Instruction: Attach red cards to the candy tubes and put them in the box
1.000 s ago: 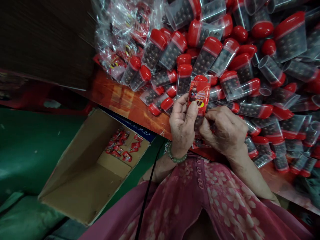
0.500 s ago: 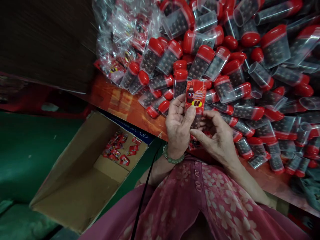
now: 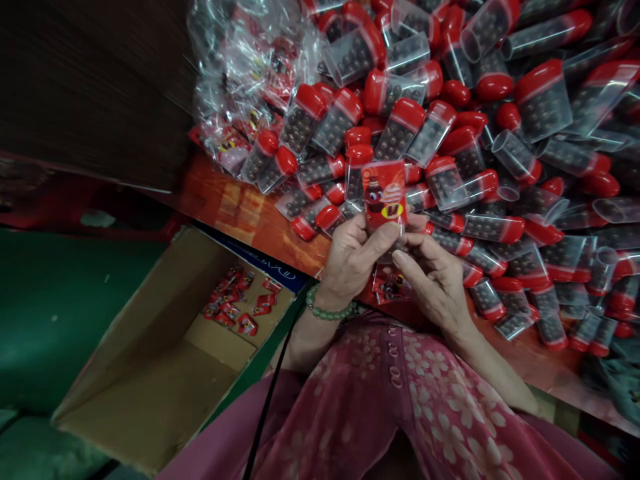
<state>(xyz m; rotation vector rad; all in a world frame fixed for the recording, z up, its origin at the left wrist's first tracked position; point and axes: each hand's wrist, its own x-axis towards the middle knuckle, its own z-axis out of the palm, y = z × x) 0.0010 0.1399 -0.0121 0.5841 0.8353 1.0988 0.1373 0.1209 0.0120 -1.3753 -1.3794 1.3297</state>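
Observation:
Upright over the table edge, a clear candy tube with a red printed wrapper (image 3: 384, 193) is between my two hands. My left hand (image 3: 350, 257) is closed around its lower left side, thumb pressed on the front; a green bead bracelet circles that wrist. My right hand (image 3: 433, 273) pinches the lower end with thumb and fingers, which partly hide the dark balls inside. Just below the hands, red printed wrappers (image 3: 393, 285) lie at the table edge. Behind the held tube spreads a large heap of clear tubes of dark balls with red caps (image 3: 405, 127).
At the heap's left lies a pile of clear plastic wrappers with red print (image 3: 260, 73). Below the table on the left stands an open cardboard box (image 3: 150, 373), with several red wrapped pieces (image 3: 230, 310) in its far end. A dark cord (image 3: 270, 393) hangs in front of me.
The wrapped tube and my left hand have shifted slightly left and down. My right fingers have closed in on the tube's lower end, and more of the wrappers below shows.

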